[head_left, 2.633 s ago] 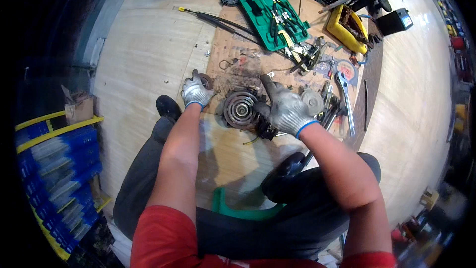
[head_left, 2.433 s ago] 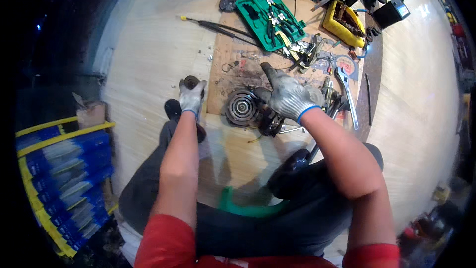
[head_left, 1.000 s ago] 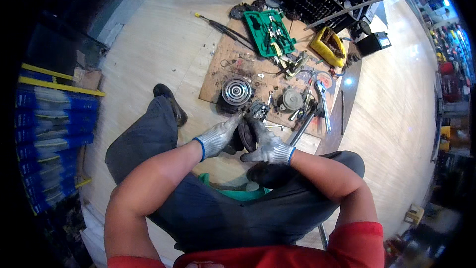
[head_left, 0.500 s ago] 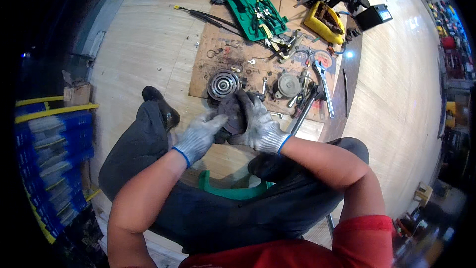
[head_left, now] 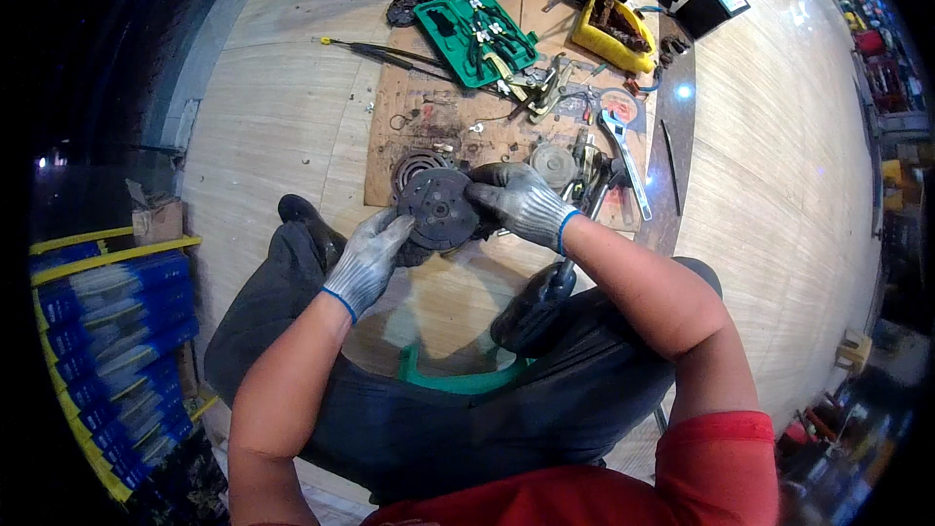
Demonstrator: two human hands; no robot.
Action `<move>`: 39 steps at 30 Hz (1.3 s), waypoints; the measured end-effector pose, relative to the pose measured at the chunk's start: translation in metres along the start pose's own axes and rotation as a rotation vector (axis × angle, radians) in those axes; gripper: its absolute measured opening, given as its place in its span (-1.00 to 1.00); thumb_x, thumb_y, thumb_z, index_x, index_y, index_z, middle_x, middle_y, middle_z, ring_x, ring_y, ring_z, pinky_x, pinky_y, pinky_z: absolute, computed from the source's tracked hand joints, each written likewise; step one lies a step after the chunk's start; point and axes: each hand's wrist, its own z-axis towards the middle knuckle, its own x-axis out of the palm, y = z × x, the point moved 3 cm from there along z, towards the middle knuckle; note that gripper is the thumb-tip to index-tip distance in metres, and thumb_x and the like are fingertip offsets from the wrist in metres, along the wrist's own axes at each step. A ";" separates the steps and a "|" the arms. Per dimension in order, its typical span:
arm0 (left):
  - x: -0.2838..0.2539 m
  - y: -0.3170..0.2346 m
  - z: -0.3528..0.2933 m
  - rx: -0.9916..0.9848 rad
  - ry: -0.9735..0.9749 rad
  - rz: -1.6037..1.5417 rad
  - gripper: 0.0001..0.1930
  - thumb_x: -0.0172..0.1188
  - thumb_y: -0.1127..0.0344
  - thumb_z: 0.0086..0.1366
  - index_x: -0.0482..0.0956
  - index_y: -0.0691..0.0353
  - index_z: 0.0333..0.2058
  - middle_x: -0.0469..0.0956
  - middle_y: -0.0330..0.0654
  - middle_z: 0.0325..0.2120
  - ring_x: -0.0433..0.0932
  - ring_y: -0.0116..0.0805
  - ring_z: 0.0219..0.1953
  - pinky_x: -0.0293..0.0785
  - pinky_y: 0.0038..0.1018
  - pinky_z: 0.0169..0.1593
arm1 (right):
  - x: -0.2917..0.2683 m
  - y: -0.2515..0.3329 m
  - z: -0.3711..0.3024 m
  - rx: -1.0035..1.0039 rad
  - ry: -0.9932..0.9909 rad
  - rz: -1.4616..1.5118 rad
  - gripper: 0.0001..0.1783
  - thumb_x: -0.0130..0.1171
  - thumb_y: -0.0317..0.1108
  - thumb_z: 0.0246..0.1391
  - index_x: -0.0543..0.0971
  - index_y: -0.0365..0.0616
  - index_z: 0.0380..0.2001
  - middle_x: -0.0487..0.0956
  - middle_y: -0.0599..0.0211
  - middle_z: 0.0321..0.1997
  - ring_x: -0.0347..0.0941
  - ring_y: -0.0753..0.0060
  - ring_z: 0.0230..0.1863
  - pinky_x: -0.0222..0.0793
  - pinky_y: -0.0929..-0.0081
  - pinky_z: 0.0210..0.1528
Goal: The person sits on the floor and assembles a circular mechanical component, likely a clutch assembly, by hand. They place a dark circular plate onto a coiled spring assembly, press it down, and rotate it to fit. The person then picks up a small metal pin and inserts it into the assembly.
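One dark disc (head_left: pixel 438 212), raised between our two hands, partly covering a grooved round part (head_left: pixel 410 165) on the cardboard (head_left: pixel 382 161). Left hand (head_left: pixel 372 255), gloved: fingers clamped on the disc's lower-left edge. Right hand (head_left: pixel 524 203), gloved: fingers clamped on its right edge. Beyond, we list one open green tool case (head_left: pixel 448 31), one yellow container (head_left: pixel 587 37), one adjustable wrench (head_left: pixel 626 164).

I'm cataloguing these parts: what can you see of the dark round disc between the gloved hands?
The dark grey, flat round disc looks like metal, with a small round centre and small spots, perhaps holes, around it. Its face is toward the camera. The white-gloved left hand holds its lower-left edge, the white-gloved right hand its right. It partly hides a grooved, round metal part.
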 end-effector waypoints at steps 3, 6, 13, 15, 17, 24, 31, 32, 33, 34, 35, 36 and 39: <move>0.006 -0.011 -0.005 -0.033 -0.034 0.049 -0.59 0.02 0.22 0.52 0.43 0.46 0.14 0.61 -0.05 -0.04 0.64 -0.34 -0.07 0.61 -0.42 0.03 | -0.002 0.012 -0.006 -0.037 -0.044 -0.068 -0.59 0.10 -0.17 0.22 0.63 -0.32 -0.10 0.65 -0.21 -0.20 0.62 -0.13 -0.14 0.48 0.13 -0.07; 0.000 -0.004 -0.004 0.012 -0.052 0.073 -0.59 0.02 0.21 0.52 0.43 0.46 0.14 0.62 -0.07 -0.05 0.64 -0.38 -0.10 0.60 -0.44 0.00 | 0.000 0.027 -0.010 -0.033 -0.045 -0.060 -0.58 0.10 -0.16 0.21 0.64 -0.30 -0.09 0.65 -0.22 -0.19 0.62 -0.14 -0.13 0.49 0.12 -0.05; -0.002 -0.008 -0.006 -0.032 -0.052 0.223 -0.60 -0.02 0.17 0.53 0.50 0.39 0.09 0.65 -0.09 -0.17 0.64 -0.39 -0.18 0.59 -0.46 -0.07 | 0.005 0.033 -0.013 -0.096 -0.066 -0.185 -0.57 0.12 -0.14 0.22 0.64 -0.31 -0.07 0.65 -0.17 -0.23 0.63 -0.05 -0.19 0.50 0.16 -0.09; 0.002 -0.010 -0.008 0.020 -0.061 0.229 -0.61 -0.02 0.15 0.53 0.52 0.38 0.07 0.66 -0.12 -0.21 0.63 -0.40 -0.23 0.58 -0.47 -0.11 | 0.007 0.031 -0.012 -0.086 -0.021 -0.216 -0.54 0.11 -0.13 0.27 0.61 -0.35 -0.02 0.68 -0.07 -0.28 0.65 0.18 -0.31 0.52 0.29 -0.17; -0.001 -0.004 -0.006 -0.012 -0.056 0.163 -0.62 -0.01 0.15 0.52 0.53 0.35 0.05 0.66 -0.15 -0.24 0.61 -0.43 -0.28 0.57 -0.49 -0.15 | 0.008 0.037 -0.014 -0.081 -0.041 -0.157 -0.59 0.14 -0.14 0.22 0.64 -0.31 -0.10 0.65 -0.17 -0.24 0.62 -0.08 -0.21 0.50 0.15 -0.11; -0.001 0.004 -0.001 -0.120 -0.075 0.054 -0.65 0.01 0.15 0.51 0.53 0.29 0.05 0.65 -0.22 -0.29 0.58 -0.51 -0.33 0.55 -0.53 -0.21 | 0.015 0.021 -0.014 -0.097 -0.060 -0.084 -0.62 0.16 -0.13 0.20 0.66 -0.28 -0.19 0.62 -0.24 -0.26 0.59 -0.22 -0.19 0.48 0.05 -0.14; -0.002 0.004 -0.002 -0.124 -0.094 0.078 -0.63 0.04 0.18 0.50 0.49 0.33 0.11 0.66 -0.17 -0.22 0.63 -0.45 -0.26 0.59 -0.49 -0.15 | 0.013 0.025 -0.015 -0.077 0.004 -0.170 -0.58 0.11 -0.21 0.29 0.59 -0.40 -0.02 0.70 0.06 -0.32 0.63 0.35 -0.35 0.52 0.35 -0.25; -0.005 0.007 0.000 -0.138 -0.087 0.081 -0.61 0.05 0.18 0.50 0.48 0.34 0.13 0.66 -0.15 -0.19 0.63 -0.44 -0.24 0.59 -0.49 -0.14 | 0.014 0.023 -0.014 -0.072 -0.004 -0.179 -0.58 0.11 -0.20 0.29 0.60 -0.39 -0.03 0.69 0.10 -0.35 0.61 0.37 -0.37 0.52 0.36 -0.28; -0.007 0.010 0.001 -0.152 -0.080 0.085 -0.60 0.06 0.18 0.49 0.46 0.35 0.14 0.66 -0.13 -0.17 0.64 -0.42 -0.22 0.60 -0.49 -0.13 | 0.015 0.020 -0.012 -0.069 -0.012 -0.189 -0.58 0.11 -0.20 0.29 0.60 -0.39 -0.04 0.68 0.13 -0.37 0.60 0.38 -0.40 0.51 0.37 -0.30; -0.006 0.011 0.002 -0.143 -0.067 0.086 -0.59 0.08 0.18 0.49 0.46 0.36 0.15 0.66 -0.13 -0.16 0.64 -0.41 -0.22 0.60 -0.48 -0.12 | 0.016 0.015 -0.011 -0.101 -0.009 -0.198 -0.64 0.09 -0.22 0.28 0.62 -0.33 -0.09 0.67 0.05 -0.36 0.59 0.17 -0.35 0.50 0.25 -0.26; -0.005 0.012 0.002 -0.132 -0.057 0.086 -0.58 0.09 0.17 0.48 0.46 0.37 0.15 0.65 -0.12 -0.15 0.65 -0.40 -0.22 0.60 -0.47 -0.12 | 0.018 0.007 -0.010 -0.136 -0.004 -0.210 -0.68 0.08 -0.25 0.27 0.64 -0.28 -0.14 0.65 -0.03 -0.35 0.58 -0.04 -0.30 0.48 0.13 -0.22; -0.002 0.013 0.001 -0.121 -0.048 0.084 -0.57 0.10 0.17 0.48 0.45 0.38 0.15 0.65 -0.12 -0.14 0.65 -0.39 -0.21 0.61 -0.46 -0.12 | 0.017 -0.002 -0.010 -0.128 0.024 -0.182 -0.72 0.07 -0.28 0.27 0.63 -0.26 -0.18 0.64 -0.01 -0.38 0.58 -0.02 -0.34 0.48 0.14 -0.26; 0.014 0.013 -0.008 -0.115 -0.064 0.152 -0.56 0.14 0.15 0.45 0.47 0.39 0.11 0.65 -0.12 -0.13 0.64 -0.37 -0.23 0.61 -0.44 -0.15 | 0.017 -0.020 -0.014 0.059 0.128 0.012 -0.79 0.04 -0.34 0.28 0.61 -0.22 -0.26 0.61 0.08 -0.44 0.58 0.14 -0.44 0.48 0.22 -0.38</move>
